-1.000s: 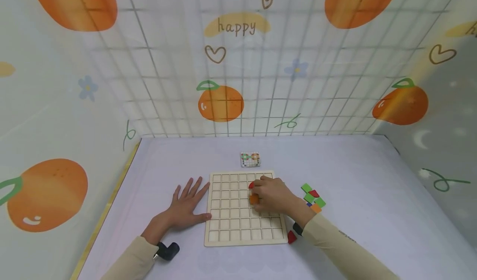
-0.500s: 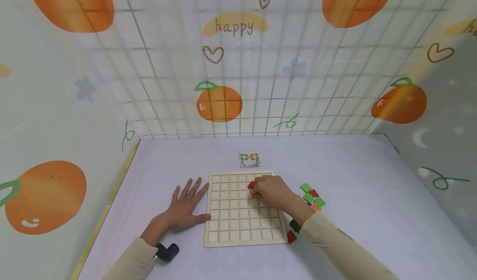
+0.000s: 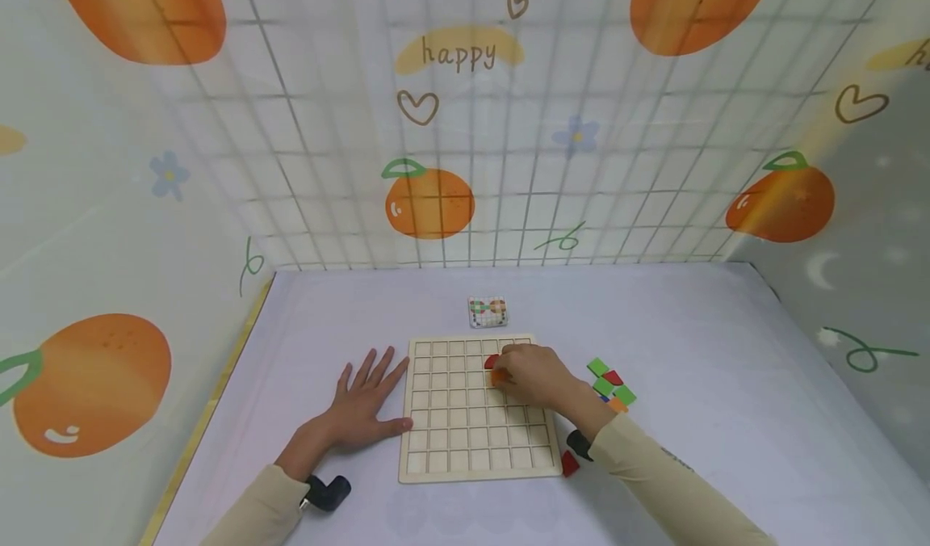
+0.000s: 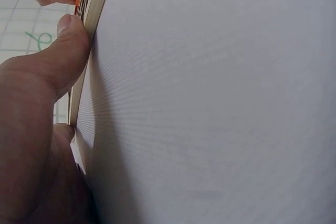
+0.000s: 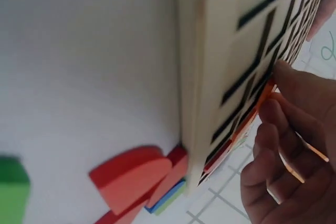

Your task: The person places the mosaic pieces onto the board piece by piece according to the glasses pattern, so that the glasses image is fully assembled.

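In the head view, a pale wooden grid board (image 3: 458, 441) lies on the table. My left hand (image 3: 359, 415) rests flat beside it with spread fingers; thumb and little finger touch its left edge. Over the upper right cells, my right hand (image 3: 536, 376) pinches an orange tile (image 3: 499, 378) between thumb and fingertips, at the board's surface. A red curved piece (image 3: 491, 361) sits in the cell just beyond it. The right wrist view shows the orange tile (image 5: 266, 92) at the grid, close to the thumb tip. The right hand covers part of the grid.
Right of the board lies a loose cluster with green tiles (image 3: 602, 386), a red piece (image 3: 613, 377) and an orange tile (image 3: 617, 405). Another red piece (image 3: 570, 463) is near the board's front right corner. Behind the board stands a small pattern card (image 3: 488, 312).
My right hand, with the orange tile, has shifted slightly away from me, bringing the tile up against the red curved piece. More cells show below the hand. The left hand stays still.
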### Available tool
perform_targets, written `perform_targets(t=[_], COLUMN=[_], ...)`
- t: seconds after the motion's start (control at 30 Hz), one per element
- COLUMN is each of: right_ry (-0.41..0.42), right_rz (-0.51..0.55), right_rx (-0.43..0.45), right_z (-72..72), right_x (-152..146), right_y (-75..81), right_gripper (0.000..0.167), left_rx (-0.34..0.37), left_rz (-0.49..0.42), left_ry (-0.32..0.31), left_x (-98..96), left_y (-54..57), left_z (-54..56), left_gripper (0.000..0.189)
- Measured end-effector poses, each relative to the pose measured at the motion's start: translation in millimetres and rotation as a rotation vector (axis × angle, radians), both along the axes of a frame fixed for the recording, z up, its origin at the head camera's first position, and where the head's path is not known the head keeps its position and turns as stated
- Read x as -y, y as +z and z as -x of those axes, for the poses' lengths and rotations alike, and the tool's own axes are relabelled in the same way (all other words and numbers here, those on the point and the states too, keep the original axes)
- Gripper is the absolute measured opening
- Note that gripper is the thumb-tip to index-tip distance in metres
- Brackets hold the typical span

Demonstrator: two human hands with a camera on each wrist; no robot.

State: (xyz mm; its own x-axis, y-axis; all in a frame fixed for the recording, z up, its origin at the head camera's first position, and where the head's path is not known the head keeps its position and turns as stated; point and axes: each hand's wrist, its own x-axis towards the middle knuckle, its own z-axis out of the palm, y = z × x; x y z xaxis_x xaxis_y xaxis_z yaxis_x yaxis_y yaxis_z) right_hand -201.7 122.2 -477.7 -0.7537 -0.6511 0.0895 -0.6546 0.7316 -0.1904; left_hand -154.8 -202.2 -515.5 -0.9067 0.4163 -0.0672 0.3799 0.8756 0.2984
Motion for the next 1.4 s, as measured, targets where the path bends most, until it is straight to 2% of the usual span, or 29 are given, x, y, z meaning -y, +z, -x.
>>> perform_targets(t=[0.2,0.4,0.5,0.77,0.97,1.23,1.4], right_ry=[-0.026,-0.027,-0.002,0.106,0.107,0.086,0.077], right_rz=[0.001,-0.015,-0.013,0.071,0.045,0.02,-0.004], right_rx=[0.033,-0.003,-0.015,0.044,0.094,0.013,0.03], right_z=[0.8,1.8,0.9,-3.5,-7.5,-11.8,-11.0], right_x=[-1.1,-4.9,-6.6,-4.4,-3.0,-0.7,-0.5], right_y=[-0.7,2.0,2.7,0.5,1.7,2.2,4.9], right_gripper=[0.015,0.017,0.019,0.018,0.017,0.015,0.015], left_rx=[-0.001,0.001,0.006,0.008,0.011,-0.008,-0.01], left_rz=[0.012,0.016,0.016,0.016,0.012,0.015,0.0], left_ry=[0.003,-0.008,-0.01,0.01,0.0,0.001,-0.008], left_x=[-1.0,-3.6,-4.3,-0.8,0.3,1.3,0.3], left_y=[0.4,3.5,5.5,4.6,-0.6,-0.4,0.4], left_z=[-0.6,-0.7,-0.6,-0.9,-1.5,-0.8,-0.1], left_gripper=[0.1,0.099,0.099,0.099,0.1,0.1,0.099])
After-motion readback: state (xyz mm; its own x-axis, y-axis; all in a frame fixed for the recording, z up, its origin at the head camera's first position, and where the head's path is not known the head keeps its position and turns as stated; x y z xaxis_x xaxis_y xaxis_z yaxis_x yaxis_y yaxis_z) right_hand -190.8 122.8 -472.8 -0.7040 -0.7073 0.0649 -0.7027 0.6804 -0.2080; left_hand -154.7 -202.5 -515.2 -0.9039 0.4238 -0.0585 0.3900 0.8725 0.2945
